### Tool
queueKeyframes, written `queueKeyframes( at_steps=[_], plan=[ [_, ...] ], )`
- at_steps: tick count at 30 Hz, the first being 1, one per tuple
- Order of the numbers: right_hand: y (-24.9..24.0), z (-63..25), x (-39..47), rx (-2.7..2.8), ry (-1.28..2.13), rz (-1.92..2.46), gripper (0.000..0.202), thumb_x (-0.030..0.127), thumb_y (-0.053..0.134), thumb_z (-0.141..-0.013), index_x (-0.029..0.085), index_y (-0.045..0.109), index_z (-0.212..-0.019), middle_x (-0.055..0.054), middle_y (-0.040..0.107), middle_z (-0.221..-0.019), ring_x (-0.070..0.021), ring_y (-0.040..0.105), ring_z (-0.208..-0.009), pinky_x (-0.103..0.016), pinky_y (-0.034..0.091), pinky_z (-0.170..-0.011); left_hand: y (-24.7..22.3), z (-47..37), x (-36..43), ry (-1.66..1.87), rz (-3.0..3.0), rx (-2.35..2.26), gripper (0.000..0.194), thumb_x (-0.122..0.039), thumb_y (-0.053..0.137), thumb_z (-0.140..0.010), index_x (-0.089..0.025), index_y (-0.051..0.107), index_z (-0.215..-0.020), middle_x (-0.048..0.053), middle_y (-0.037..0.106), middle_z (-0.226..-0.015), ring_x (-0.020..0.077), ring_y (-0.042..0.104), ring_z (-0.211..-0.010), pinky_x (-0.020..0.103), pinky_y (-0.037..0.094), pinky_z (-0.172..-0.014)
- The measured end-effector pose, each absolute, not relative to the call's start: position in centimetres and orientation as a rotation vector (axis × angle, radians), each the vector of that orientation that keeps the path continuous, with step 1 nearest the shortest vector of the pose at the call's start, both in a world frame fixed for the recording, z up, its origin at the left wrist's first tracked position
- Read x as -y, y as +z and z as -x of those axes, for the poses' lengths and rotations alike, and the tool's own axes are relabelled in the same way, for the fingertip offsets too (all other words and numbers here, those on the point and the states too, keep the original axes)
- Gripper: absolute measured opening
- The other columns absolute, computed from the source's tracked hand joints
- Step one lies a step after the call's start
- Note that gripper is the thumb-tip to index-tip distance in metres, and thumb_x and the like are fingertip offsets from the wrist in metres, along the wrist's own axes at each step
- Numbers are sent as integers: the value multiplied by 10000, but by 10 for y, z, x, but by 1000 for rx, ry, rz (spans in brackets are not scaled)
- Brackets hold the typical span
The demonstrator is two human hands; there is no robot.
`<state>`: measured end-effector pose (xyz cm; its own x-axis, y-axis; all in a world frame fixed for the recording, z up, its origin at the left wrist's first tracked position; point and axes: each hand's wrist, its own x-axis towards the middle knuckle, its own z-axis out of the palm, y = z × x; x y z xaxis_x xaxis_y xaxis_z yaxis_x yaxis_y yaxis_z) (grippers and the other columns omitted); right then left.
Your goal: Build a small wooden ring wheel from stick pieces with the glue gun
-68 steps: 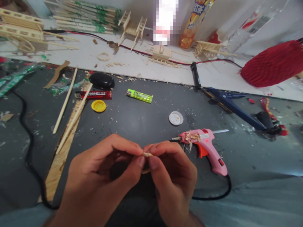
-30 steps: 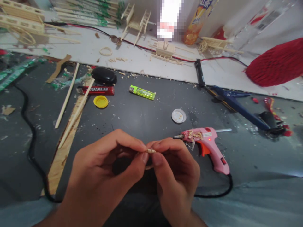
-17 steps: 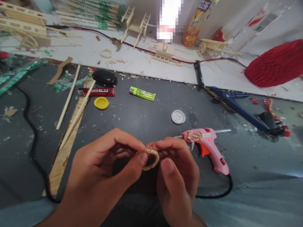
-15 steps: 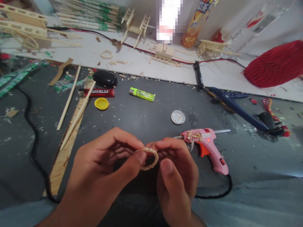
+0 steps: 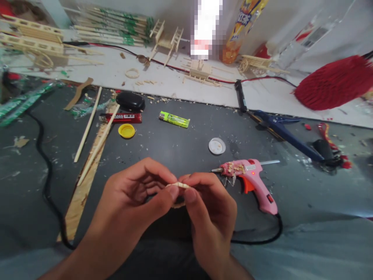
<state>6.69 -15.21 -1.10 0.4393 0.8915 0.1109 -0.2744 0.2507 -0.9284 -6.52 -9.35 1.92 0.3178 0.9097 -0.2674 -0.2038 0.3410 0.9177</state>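
Note:
Between both hands is a small pale wooden ring (image 5: pixel 181 185), built of short segments and partly hidden by my fingers. My left hand (image 5: pixel 136 198) pinches its left side between thumb and forefinger. On its right side, my right hand (image 5: pixel 208 206) closes thumb and forefinger on the rim. Just right of my right hand lies a pink glue gun (image 5: pixel 243 171) with a lit red light, an orange trigger and a glue stick out its back. Beyond the hands lie a white cap (image 5: pixel 217 146) and a green lighter (image 5: pixel 174 119).
Left are bamboo sticks (image 5: pixel 89 124), a wooden strip (image 5: pixel 84 194), a yellow cap (image 5: pixel 126 131), a red lighter (image 5: pixel 128 118) and a black cable (image 5: pixel 48 171). Small wooden cart models (image 5: pixel 201 70) line the white ledge. A blue tool (image 5: pixel 288 134) and red brush head (image 5: pixel 335 83) lie right.
My right thumb has come in and closed on the ring's right side. The ring has tilted, so its opening looks narrower. The camera view has shifted slightly.

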Motion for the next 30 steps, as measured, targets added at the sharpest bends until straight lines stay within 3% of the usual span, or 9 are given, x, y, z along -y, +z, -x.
queueKeyframes(
  at_steps=[5, 11, 30],
  plan=[
    [-9, -67, 151, 737, 908, 985, 196, 105, 830, -1013, 280, 911, -1051, 38, 818, -882, -69, 781, -759, -115, 675, -791, 20, 63, 94, 918, -1092, -1021, 207, -137, 893, -801, -343, 869, -800, -96, 841, -758, 91, 801, -644, 113, 667, -648],
    [-11, -67, 152, 748, 875, 997, 291, 12, 809, -960, 269, 905, -1057, 32, 838, -932, -82, 810, -818, -122, 682, -814, 21, 61, 92, 950, -1217, -1079, 248, -140, 830, -807, -384, 862, -777, -140, 834, -743, 70, 798, -618, 78, 640, -622],
    [-9, -71, 154, 832, 847, 1087, 278, 16, 815, -928, 267, 886, -1025, 32, 856, -908, -96, 816, -781, -147, 680, -793, 19, 62, 100, 978, -1410, -1187, 236, -148, 779, -825, -375, 823, -774, -175, 831, -753, 45, 776, -605, 32, 599, -600]
  ],
)
